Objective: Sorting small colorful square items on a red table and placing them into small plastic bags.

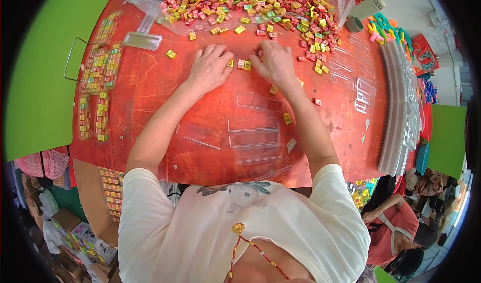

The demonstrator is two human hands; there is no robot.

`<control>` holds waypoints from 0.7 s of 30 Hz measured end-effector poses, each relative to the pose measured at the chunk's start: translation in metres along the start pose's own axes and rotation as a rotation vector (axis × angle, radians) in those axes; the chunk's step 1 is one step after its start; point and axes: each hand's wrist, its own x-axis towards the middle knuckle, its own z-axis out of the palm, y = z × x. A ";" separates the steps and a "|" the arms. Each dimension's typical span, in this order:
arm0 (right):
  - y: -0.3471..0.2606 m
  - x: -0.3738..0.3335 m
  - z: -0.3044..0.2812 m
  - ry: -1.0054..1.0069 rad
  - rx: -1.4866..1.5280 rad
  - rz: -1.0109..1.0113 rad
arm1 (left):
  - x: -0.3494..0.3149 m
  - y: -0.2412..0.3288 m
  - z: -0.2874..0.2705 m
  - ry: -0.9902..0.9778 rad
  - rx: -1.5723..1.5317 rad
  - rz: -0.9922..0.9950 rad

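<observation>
Head view: the left hand (210, 68) is set low over the red tabletop (150, 95), fingers bent and palm down, with a yellow box (230, 63) at the thumb side; whether it grips that box I cannot tell. The right hand (277, 65) has its fingers curled down, a bit of red showing beside the fingertips; its grasp is too hidden to tell. Between the two hands lies a small pair of boxes (244, 65), red and yellow, side by side. Beyond both hands spreads a large heap of similar boxes (245, 5), partly within a clear plastic bag (142, 0). Just left of the left hand is one loose yellow box (171, 54); farther left lie packed rows of boxes (101, 116). Nearer the body than the hands, clear plastic trays (254, 138) lie between the forearms. Well right of the right hand stands a long stack of clear plastic (396, 107).
</observation>
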 end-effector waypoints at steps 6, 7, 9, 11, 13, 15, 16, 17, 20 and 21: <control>-0.037 -0.005 0.020 0.037 -0.109 -0.164 | -0.008 -0.006 -0.002 0.047 0.016 -0.024; -0.038 -0.005 0.022 0.016 -0.136 -0.172 | -0.008 -0.006 -0.002 0.049 0.016 -0.025; -0.038 -0.006 0.025 0.006 -0.126 -0.181 | -0.009 -0.007 -0.001 0.051 0.004 -0.023; -0.037 -0.009 0.023 -0.008 -0.118 -0.189 | -0.010 -0.012 0.000 0.065 -0.001 -0.015; -0.031 -0.013 0.016 -0.001 -0.041 -0.158 | -0.013 -0.014 0.001 0.078 -0.010 -0.006; -0.018 -0.023 0.006 0.007 -0.059 -0.107 | -0.013 -0.009 -0.010 0.026 -0.042 -0.054; -0.010 -0.028 0.002 0.029 -0.056 -0.095 | -0.012 -0.008 -0.014 0.026 -0.045 -0.054; -0.004 -0.032 -0.005 -0.008 -0.046 -0.042 | -0.010 -0.006 -0.017 -0.005 -0.027 -0.062; 0.014 -0.035 -0.008 0.059 -0.097 -0.002 | -0.005 -0.001 -0.013 -0.010 0.038 -0.040; 0.019 -0.032 -0.007 0.061 -0.102 0.000 | -0.002 0.002 -0.010 0.014 0.087 -0.012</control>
